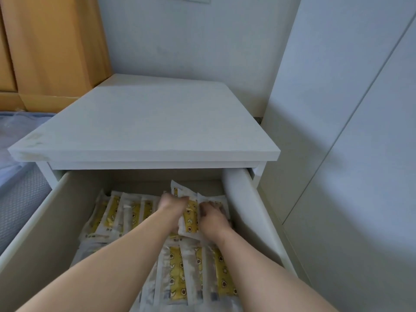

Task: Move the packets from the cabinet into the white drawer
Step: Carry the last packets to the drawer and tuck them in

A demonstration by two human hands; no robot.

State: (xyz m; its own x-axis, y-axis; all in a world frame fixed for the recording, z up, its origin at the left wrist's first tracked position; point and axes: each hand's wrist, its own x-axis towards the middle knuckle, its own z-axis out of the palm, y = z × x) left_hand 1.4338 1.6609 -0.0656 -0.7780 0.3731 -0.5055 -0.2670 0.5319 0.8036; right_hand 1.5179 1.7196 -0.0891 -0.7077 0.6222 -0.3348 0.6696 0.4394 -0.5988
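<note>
Where the view ends on the right side, tall white panels (337,143) stand with a thin seam between them, just beside a white nightstand. At the far left is a piece of wooden furniture (45,46), and below it shows the edge of a bed (20,199) with a grey cover. The tabletop (146,122) of the nightstand is flat and pale. Under it the white drawer (33,233) is pulled out wide toward the person.

Inside the drawer the packets lie flat in two groups, each one white with a yellow printed strip. The back row (126,212) lies on the left half of the drawer floor, and the front row (198,273) lies nearer to the person, partly under the arms. Both bare forearms reach into the drawer from below.

The left hand (174,210) and the right hand (213,218) meet at the back right corner of the drawer, close to its right wall. Between them is a tilted packet (190,216), with its far end raised above the others. The fingers of the left hand curl round its left edge, and the fingers of the right hand curl over its right edge. Because of the blur it may be more than one packet.
</note>
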